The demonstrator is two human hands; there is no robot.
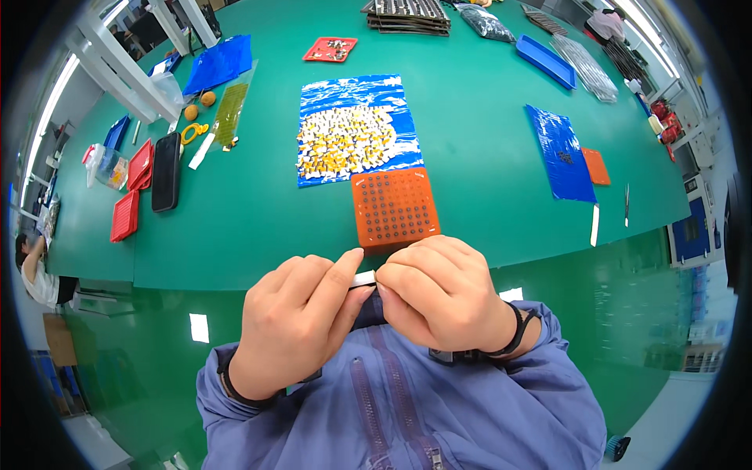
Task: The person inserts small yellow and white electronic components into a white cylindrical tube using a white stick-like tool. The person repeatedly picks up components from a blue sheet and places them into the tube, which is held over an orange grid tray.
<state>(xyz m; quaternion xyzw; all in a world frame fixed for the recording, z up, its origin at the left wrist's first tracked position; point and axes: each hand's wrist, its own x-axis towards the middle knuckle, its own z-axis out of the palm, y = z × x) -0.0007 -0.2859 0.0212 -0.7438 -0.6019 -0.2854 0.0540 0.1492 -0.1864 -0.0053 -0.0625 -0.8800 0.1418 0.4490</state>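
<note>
In front of my chest, by the table's near edge, my two hands meet. My left hand (296, 313) pinches a small white block-like piece (363, 279) with a dark underside between thumb and forefinger. The closed fingers of my right hand (446, 294) press together at the piece's right end; whatever they grip there is too small to make out. Just beyond my fingers stands an orange block (394, 197) with rows of dark round pins or holes on top. Behind it, a blue plastic sheet (356, 88) carries a heap of small white-and-yellow parts (348, 142).
On the green table's left lie a black phone (165, 172), red trays (125, 215), yellow scissors (193, 133) and a blue sheet (221, 63). Farther back are a red tray (319, 52) and stacked panels (407, 16). At right lie another blue sheet (560, 153), tweezers (627, 205) and a blue tray (546, 61).
</note>
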